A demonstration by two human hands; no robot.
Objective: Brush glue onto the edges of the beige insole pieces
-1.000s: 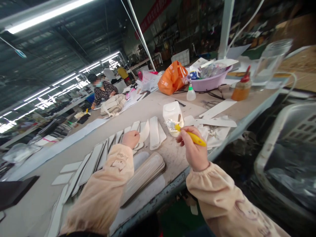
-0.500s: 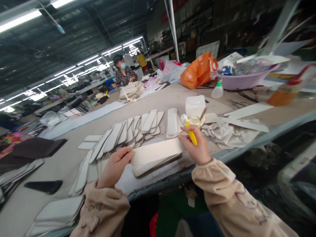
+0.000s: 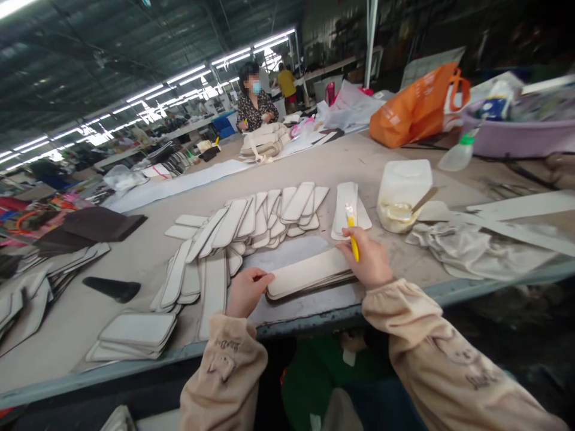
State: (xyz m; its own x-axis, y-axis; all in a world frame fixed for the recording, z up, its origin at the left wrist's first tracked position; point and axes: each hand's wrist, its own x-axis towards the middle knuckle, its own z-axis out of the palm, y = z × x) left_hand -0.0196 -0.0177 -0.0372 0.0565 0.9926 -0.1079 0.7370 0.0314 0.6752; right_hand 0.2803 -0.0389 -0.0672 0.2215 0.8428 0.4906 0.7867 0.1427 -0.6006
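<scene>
My right hand (image 3: 371, 260) is closed around a small brush (image 3: 353, 236) with a yellow handle, its pale tip pointing up and away. The fingers of that hand also rest at the right end of a long pale flat panel (image 3: 309, 272). At the panel's left end, my left hand (image 3: 247, 291) pinches the corner between thumb and fingers. The panel lies over a stack of similar pieces at the table's near edge. Just beyond the brush is a short pile of white panels (image 3: 345, 194).
Overlapping white panels (image 3: 236, 221) spread left of centre. A cut-open white plastic container (image 3: 406, 185) holds whitish paste and a stick. Crumpled cloth (image 3: 476, 248), an orange bag (image 3: 411, 108) and a purple basin (image 3: 516, 137) stand right. A masked co-worker (image 3: 256, 105) sits across the table.
The view has turned, so the table's contents sit differently in it. The panel between my hands now lies flatter on the stack. The brush tip has moved away from the paste container.
</scene>
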